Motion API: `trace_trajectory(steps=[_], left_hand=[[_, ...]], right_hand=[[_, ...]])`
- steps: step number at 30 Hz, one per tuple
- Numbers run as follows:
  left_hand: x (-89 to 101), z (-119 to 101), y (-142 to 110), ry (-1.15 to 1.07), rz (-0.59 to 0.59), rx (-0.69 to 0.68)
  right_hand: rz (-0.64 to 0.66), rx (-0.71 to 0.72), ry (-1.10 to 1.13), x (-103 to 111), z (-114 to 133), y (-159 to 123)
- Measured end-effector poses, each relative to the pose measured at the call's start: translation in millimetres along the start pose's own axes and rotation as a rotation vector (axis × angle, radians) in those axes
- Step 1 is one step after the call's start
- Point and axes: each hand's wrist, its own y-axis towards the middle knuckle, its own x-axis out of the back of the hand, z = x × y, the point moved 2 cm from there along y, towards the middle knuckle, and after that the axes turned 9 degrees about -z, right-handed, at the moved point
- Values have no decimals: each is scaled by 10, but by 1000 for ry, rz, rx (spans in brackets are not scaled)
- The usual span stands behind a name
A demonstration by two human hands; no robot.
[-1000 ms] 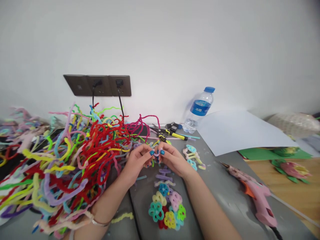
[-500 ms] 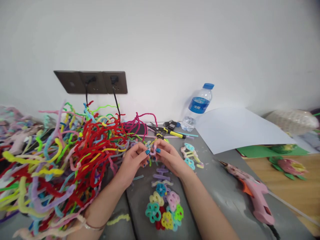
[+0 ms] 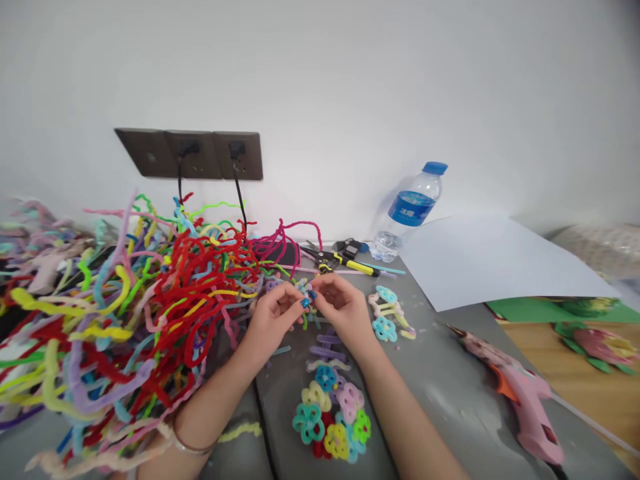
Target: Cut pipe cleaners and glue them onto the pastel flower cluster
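Left hand [image 3: 273, 319] and right hand [image 3: 340, 308] meet fingertip to fingertip, both pinching a small pipe-cleaner piece [image 3: 305, 293] held above the grey table [image 3: 450, 393]. Piece sits just beyond the finished flowers [image 3: 331, 415], right of the pipe-cleaner heap [image 3: 135, 313]; glue gun [image 3: 520, 397] well right of the flowers.

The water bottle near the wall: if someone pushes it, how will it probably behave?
The water bottle leans tilted against the wall, not standing flat, so a push would likely make it slide or fall. Its round body would probably roll on the grey table. It looks nearly empty, so it is probably light.
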Motion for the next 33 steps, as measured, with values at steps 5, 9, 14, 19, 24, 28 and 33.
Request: trace_trajectory(steps=[5, 9, 14, 19, 24, 28, 33], left_hand=[[16, -11, 16, 24, 10, -22], [14, -13, 9, 30, 32, -24], [0, -23, -5, 41, 59, -24], [2, -13, -1, 37, 50, -27], [23, 6, 11, 9, -13, -42], [21, -1, 14, 5, -34, -44], [23, 11, 9, -2, -47, -25]], right_hand=[[22, 67, -82, 8, 49, -2], [64, 144, -144, 36, 138, 6], [145, 202, -192, 63, 229, 17], [150, 133, -170, 95, 159, 4], [94, 6, -52, 94, 82, -13], [103, -49, 29, 33, 101, -12], [11, -77, 105, 65, 69, 22]])
